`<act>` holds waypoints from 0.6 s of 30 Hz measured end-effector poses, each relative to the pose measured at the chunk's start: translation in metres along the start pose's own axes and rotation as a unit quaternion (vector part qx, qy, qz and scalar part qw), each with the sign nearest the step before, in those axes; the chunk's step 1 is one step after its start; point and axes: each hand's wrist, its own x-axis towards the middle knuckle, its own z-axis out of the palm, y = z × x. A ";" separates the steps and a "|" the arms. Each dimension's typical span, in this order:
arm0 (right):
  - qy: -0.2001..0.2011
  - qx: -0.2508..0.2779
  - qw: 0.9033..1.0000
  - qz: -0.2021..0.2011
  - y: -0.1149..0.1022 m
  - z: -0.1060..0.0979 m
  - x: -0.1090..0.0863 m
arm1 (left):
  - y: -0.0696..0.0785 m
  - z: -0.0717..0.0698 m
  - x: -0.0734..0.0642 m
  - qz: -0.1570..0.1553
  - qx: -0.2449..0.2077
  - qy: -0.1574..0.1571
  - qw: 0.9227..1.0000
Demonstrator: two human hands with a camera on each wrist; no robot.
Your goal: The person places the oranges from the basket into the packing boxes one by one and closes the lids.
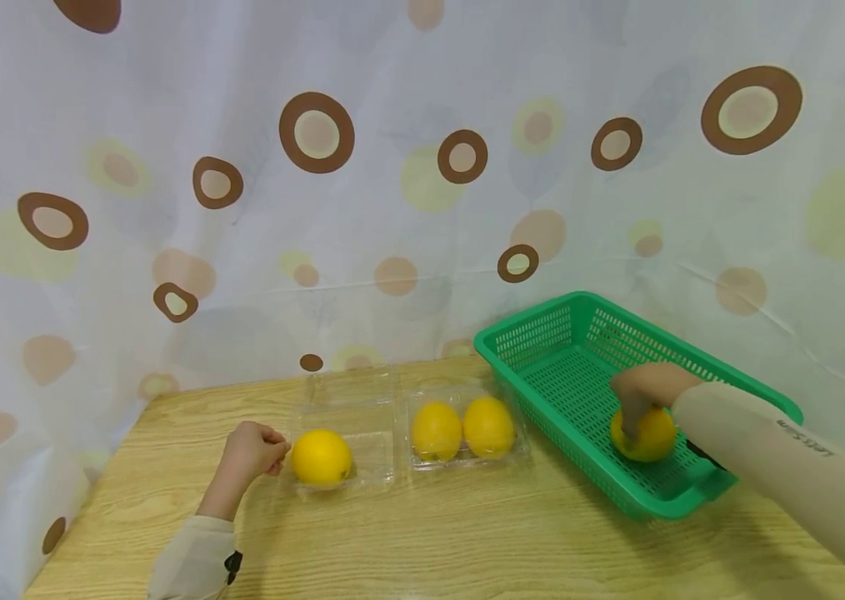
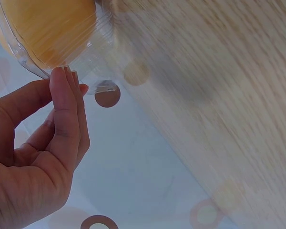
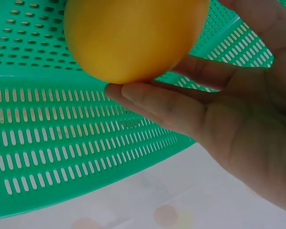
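My left hand (image 1: 256,450) pinches the left edge of a clear plastic clamshell box (image 1: 373,454), thumb against fingertips, as the left wrist view shows. In that box's left part sits one orange (image 1: 322,457); the lid stands raised at the back. Inside the green plastic basket (image 1: 542,400), my right hand (image 1: 651,387) reaches down and holds another orange (image 1: 646,437). The right wrist view has the fingers (image 3: 167,102) against the underside of this orange (image 3: 133,38), with the thumb at the other side, partly out of frame.
Right of the first box stands a second clear box (image 1: 430,462) with two oranges (image 1: 460,428) in it, close to the basket's left wall. All rest on a wooden table (image 1: 422,542). A patterned curtain (image 1: 392,208) hangs behind the table.
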 end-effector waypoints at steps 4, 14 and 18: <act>-0.004 -0.020 1.000 0.007 -0.001 0.001 0.003 | -0.001 0.000 0.000 0.000 0.000 -0.001 1.000; -0.009 0.002 1.000 0.021 0.004 0.000 0.008 | -0.001 0.000 0.000 0.004 -0.007 0.001 1.000; -0.008 0.005 1.000 0.028 0.006 -0.001 0.010 | -0.001 0.000 0.000 0.004 -0.014 -0.002 1.000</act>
